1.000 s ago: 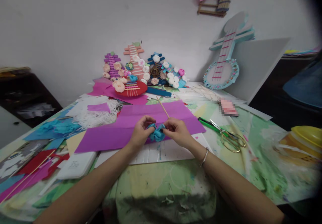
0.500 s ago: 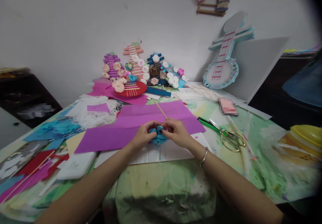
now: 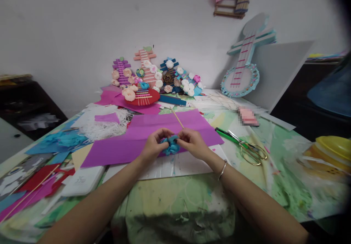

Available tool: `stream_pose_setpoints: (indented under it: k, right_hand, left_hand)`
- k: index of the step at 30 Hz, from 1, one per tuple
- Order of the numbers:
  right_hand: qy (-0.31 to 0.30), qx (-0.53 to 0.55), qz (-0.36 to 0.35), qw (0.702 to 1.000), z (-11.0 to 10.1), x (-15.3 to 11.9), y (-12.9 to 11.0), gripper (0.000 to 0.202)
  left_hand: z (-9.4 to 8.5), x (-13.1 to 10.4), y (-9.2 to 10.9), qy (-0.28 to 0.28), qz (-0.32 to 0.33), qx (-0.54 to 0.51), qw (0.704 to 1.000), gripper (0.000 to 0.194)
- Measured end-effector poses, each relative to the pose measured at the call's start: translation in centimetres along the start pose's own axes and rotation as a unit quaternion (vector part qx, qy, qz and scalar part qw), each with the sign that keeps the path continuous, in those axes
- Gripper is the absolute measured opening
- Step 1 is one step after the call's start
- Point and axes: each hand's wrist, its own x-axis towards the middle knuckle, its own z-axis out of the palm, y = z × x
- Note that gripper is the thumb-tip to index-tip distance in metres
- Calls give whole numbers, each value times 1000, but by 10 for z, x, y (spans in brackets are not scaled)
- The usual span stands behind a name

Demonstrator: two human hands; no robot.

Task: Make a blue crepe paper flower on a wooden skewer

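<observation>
Between my two hands is a blue crepe paper flower (image 3: 172,147) with ruffled petals, held over the front of the purple paper (image 3: 115,151). My left hand (image 3: 154,143) pinches its left edge between thumb and fingers. On the other side, my right hand (image 3: 192,141) grips the upper right petals, and a thin wooden stick (image 3: 177,117) sticks up from behind these fingers. Whether the right fingers also hold the stick is hidden. Beneath the flower lies a white board (image 3: 189,165), partly covered by the purple paper.
Gold-handled scissors (image 3: 253,156) and a green cutter (image 3: 229,135) lie to the right, near a yellow-lidded tub (image 3: 333,149). White shredded strands (image 3: 102,129), blue crepe paper (image 3: 63,138) and a white box (image 3: 83,181) are at left. Flower-decorated craft instruments (image 3: 142,96) lean against the wall.
The fingers have shifted slightly around the flower, and more of its petals show now. The wooden stick's upper end has moved a little to the right.
</observation>
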Motion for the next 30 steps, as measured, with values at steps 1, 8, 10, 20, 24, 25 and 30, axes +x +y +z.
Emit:
stream_pose_setpoints:
  k: [1,8,10,20,24,25,30]
  right_hand:
    - [3,0,0,1000,0,0,0,7]
    - [14,-15,2,1000,-1,0,-1,11]
    - [13,-33,-8,999,-1,0,-2,11]
    - [-19,-98,-85,991,-14,-3,-4,49]
    - [-60,-154,-83,983,-19,-4,-5,57]
    - [-61,-171,-79,980,-20,-3,-5,55]
    - [-27,-211,-92,973,-21,-1,1,35]
  left_hand:
    - [0,0,0,-8,-4,-3,1000,28]
    - [1,1,-3,16,-21,6,1000,24]
    - [1,2,-3,26,-22,4,999,25]
    - [-4,5,-9,54,-82,-2,995,27]
    - [-5,6,-8,56,-102,-21,993,28]
    - [-5,6,-7,60,-101,-24,993,28]
    - [-5,6,-4,74,-83,-23,994,25]
